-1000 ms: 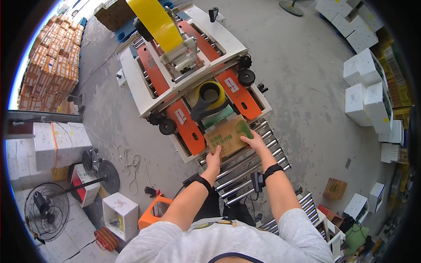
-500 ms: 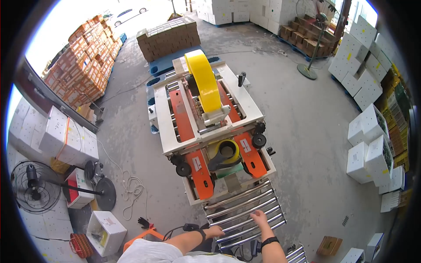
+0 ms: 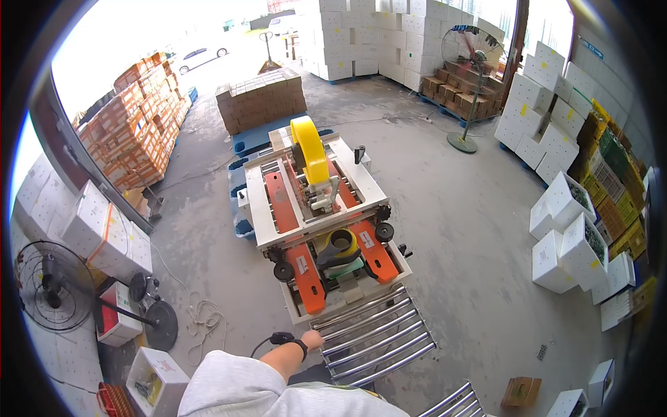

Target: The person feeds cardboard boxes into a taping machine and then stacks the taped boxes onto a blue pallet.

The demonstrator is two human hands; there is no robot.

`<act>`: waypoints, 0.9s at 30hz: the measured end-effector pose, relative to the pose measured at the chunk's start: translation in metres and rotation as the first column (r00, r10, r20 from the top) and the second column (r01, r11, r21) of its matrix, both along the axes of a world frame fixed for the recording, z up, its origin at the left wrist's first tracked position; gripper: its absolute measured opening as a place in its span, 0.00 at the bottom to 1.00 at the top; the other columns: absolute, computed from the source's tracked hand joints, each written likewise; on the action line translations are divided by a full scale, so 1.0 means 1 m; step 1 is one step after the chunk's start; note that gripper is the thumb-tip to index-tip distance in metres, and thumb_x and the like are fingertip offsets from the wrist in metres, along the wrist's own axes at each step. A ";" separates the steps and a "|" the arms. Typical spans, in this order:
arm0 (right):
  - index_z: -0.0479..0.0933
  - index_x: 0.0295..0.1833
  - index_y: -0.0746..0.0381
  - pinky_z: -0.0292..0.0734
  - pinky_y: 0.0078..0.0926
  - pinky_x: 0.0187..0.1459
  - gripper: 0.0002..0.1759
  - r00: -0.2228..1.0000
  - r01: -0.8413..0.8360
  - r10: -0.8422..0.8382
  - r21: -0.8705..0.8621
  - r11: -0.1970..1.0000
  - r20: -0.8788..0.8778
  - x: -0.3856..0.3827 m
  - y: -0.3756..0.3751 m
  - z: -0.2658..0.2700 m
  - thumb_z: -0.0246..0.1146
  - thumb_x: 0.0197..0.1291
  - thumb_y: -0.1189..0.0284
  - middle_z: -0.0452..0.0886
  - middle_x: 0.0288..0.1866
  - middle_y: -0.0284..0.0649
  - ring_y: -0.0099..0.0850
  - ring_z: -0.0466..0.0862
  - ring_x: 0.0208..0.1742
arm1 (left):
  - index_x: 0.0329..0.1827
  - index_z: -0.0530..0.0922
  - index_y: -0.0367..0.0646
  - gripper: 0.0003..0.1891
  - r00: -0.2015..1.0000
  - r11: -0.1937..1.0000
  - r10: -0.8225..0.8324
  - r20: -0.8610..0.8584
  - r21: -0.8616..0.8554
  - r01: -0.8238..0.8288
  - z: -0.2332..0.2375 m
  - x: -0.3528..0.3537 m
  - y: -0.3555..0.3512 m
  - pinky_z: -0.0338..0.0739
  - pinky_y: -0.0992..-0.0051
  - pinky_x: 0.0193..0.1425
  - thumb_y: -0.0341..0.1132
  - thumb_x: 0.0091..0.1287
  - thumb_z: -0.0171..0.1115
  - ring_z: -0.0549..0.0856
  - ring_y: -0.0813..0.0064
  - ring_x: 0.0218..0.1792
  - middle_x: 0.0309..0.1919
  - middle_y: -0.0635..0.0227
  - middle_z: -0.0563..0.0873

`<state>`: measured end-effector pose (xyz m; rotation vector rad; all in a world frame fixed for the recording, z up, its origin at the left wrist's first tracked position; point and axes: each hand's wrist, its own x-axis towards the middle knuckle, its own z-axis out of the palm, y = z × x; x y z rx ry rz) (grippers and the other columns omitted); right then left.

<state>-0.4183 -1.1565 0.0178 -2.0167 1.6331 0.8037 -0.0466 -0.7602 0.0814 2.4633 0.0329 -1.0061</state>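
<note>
My left hand (image 3: 313, 339), with a black band at the wrist, is at the left side rail of the roller conveyor (image 3: 379, 333). Its fingers look curled closed over the rail. My right hand is out of view. Just beyond the rollers stands a carton sealing machine (image 3: 379, 182) with orange side plates. A big yellow tape roll (image 3: 310, 149) is mounted upright on its top. Lower in the machine sits another tape roll (image 3: 340, 244), yellow-edged with a dark core.
A second roller section (image 3: 455, 404) lies at the bottom. White foam boxes (image 3: 556, 260) line the right, and a black fan (image 3: 52, 285) stands at left. A white cord (image 3: 206, 316) trails over the floor. Stacked cartons (image 3: 260, 104) rest on a blue pallet behind the machine.
My right hand has left the rollers and gone out of view. My left hand has shifted along the rail toward the machine. The view has tilted up, showing more of the background.
</note>
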 end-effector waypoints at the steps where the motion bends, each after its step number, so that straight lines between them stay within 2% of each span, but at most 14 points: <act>1: 0.78 0.45 0.59 0.71 0.34 0.52 0.29 1.000 0.013 -0.013 -0.004 1.000 0.017 -0.009 0.001 -0.005 0.72 0.32 0.60 0.80 0.45 0.45 0.40 0.78 0.49 | 0.29 0.83 0.43 0.15 0.999 0.998 0.033 0.015 -0.060 -0.032 0.008 -0.008 -0.011 0.77 0.67 0.40 0.42 0.48 0.53 0.83 0.59 0.33 0.27 0.58 0.84; 2: 0.78 0.45 0.59 0.71 0.34 0.52 0.29 0.999 0.026 -0.026 -0.006 1.000 0.042 -0.015 -0.001 -0.012 0.72 0.32 0.60 0.80 0.45 0.45 0.40 0.78 0.50 | 0.29 0.83 0.43 0.14 0.969 0.981 -0.186 0.165 -0.023 0.192 0.000 -0.012 -0.019 0.77 0.67 0.41 0.41 0.47 0.53 0.83 0.59 0.34 0.28 0.57 0.84; 3: 0.78 0.45 0.59 0.71 0.34 0.52 0.29 0.997 0.031 -0.030 -0.008 0.999 0.066 -0.021 -0.002 -0.016 0.72 0.32 0.60 0.80 0.45 0.45 0.40 0.78 0.50 | 0.32 0.83 0.43 0.15 0.991 0.992 -0.120 -0.065 -0.044 0.117 0.022 -0.018 -0.036 0.77 0.67 0.43 0.41 0.48 0.54 0.83 0.59 0.37 0.31 0.56 0.84; 5: 0.78 0.45 0.58 0.70 0.34 0.53 0.29 0.993 0.039 -0.037 -0.017 0.999 0.114 -0.012 0.002 0.001 0.72 0.31 0.60 0.79 0.46 0.44 0.40 0.77 0.50 | 0.35 0.83 0.43 0.16 0.972 0.961 -0.228 0.047 -0.150 0.233 0.002 -0.041 -0.053 0.76 0.67 0.44 0.40 0.48 0.55 0.83 0.59 0.38 0.34 0.56 0.84; 7: 0.78 0.46 0.57 0.68 0.34 0.55 0.30 0.971 0.049 -0.042 -0.024 0.999 0.234 0.015 0.015 0.033 0.72 0.30 0.61 0.79 0.46 0.43 0.40 0.76 0.51 | 0.39 0.82 0.43 0.17 0.941 0.937 -0.308 -0.140 -0.215 0.274 0.044 -0.055 -0.075 0.76 0.68 0.44 0.41 0.49 0.56 0.82 0.59 0.38 0.36 0.57 0.84; 8: 0.78 0.46 0.57 0.68 0.34 0.55 0.30 0.972 0.055 -0.048 -0.023 0.998 0.231 0.012 0.013 0.024 0.72 0.30 0.61 0.79 0.46 0.43 0.40 0.76 0.51 | 0.40 0.82 0.44 0.17 0.881 0.860 -0.472 -0.013 -0.227 0.457 0.014 -0.063 -0.078 0.75 0.68 0.45 0.41 0.50 0.56 0.83 0.60 0.38 0.35 0.58 0.84; 9: 0.76 0.47 0.61 0.71 0.33 0.52 0.29 0.967 0.035 -0.026 -0.030 0.999 0.255 0.016 0.011 0.014 0.72 0.33 0.65 0.79 0.45 0.45 0.39 0.78 0.49 | 0.41 0.82 0.44 0.17 0.851 0.840 -0.515 -0.099 -0.256 0.479 0.023 -0.067 -0.083 0.75 0.67 0.45 0.41 0.51 0.56 0.83 0.61 0.38 0.34 0.59 0.84; 11: 0.74 0.48 0.65 0.73 0.31 0.48 0.29 0.961 0.017 -0.006 -0.040 0.999 0.277 0.017 0.010 0.005 0.72 0.36 0.69 0.79 0.44 0.47 0.38 0.79 0.46 | 0.40 0.82 0.43 0.17 0.800 0.771 -0.600 0.005 -0.262 0.580 0.022 -0.073 -0.085 0.76 0.67 0.43 0.41 0.51 0.56 0.83 0.61 0.36 0.34 0.59 0.85; 15: 0.74 0.48 0.65 0.72 0.31 0.49 0.29 0.958 0.046 -0.038 -0.022 0.999 0.285 0.023 0.010 0.010 0.72 0.36 0.69 0.79 0.44 0.47 0.38 0.79 0.47 | 0.39 0.82 0.43 0.17 0.825 0.832 -0.552 -0.121 -0.148 0.535 0.036 -0.054 -0.076 0.76 0.66 0.42 0.41 0.49 0.56 0.83 0.60 0.36 0.34 0.58 0.84; 19: 0.73 0.49 0.67 0.72 0.31 0.50 0.30 0.964 0.024 -0.024 0.004 1.000 0.264 0.023 0.013 0.019 0.72 0.37 0.69 0.78 0.45 0.47 0.39 0.78 0.48 | 0.34 0.83 0.43 0.16 0.911 0.910 -0.398 0.104 -0.079 0.407 0.008 -0.042 -0.039 0.76 0.65 0.42 0.41 0.47 0.55 0.82 0.56 0.37 0.31 0.54 0.83; 20: 0.73 0.50 0.67 0.71 0.31 0.50 0.30 0.966 0.033 -0.040 0.031 0.999 0.255 0.021 0.014 0.020 0.71 0.37 0.69 0.78 0.45 0.47 0.40 0.78 0.49 | 0.32 0.83 0.42 0.15 0.922 0.921 -0.378 0.078 -0.069 0.383 0.002 -0.039 -0.029 0.76 0.64 0.42 0.40 0.47 0.55 0.82 0.56 0.37 0.31 0.53 0.83; 24: 0.73 0.50 0.68 0.71 0.31 0.51 0.31 0.966 0.091 -0.101 0.056 0.994 0.236 0.023 0.018 0.033 0.71 0.37 0.69 0.78 0.46 0.48 0.40 0.77 0.50 | 0.31 0.83 0.42 0.15 0.900 0.902 -0.429 0.077 -0.016 0.431 0.005 -0.039 0.002 0.76 0.63 0.42 0.41 0.48 0.54 0.81 0.54 0.37 0.31 0.53 0.83; 26: 0.77 0.46 0.60 0.71 0.33 0.53 0.28 0.964 0.131 -0.143 0.066 0.989 0.226 0.021 0.017 0.026 0.72 0.34 0.62 0.79 0.48 0.43 0.39 0.77 0.52 | 0.32 0.83 0.41 0.15 0.884 0.884 -0.467 0.017 0.026 0.466 0.010 -0.044 0.011 0.76 0.63 0.42 0.42 0.49 0.54 0.81 0.54 0.37 0.32 0.52 0.83; 27: 0.77 0.46 0.60 0.71 0.33 0.53 0.28 0.964 0.130 -0.142 0.067 0.989 0.227 0.021 0.018 0.025 0.72 0.34 0.62 0.79 0.48 0.43 0.39 0.77 0.52 | 0.32 0.83 0.41 0.15 0.885 0.885 -0.466 0.018 0.027 0.465 0.011 -0.048 0.012 0.76 0.63 0.42 0.42 0.49 0.54 0.81 0.54 0.37 0.32 0.52 0.83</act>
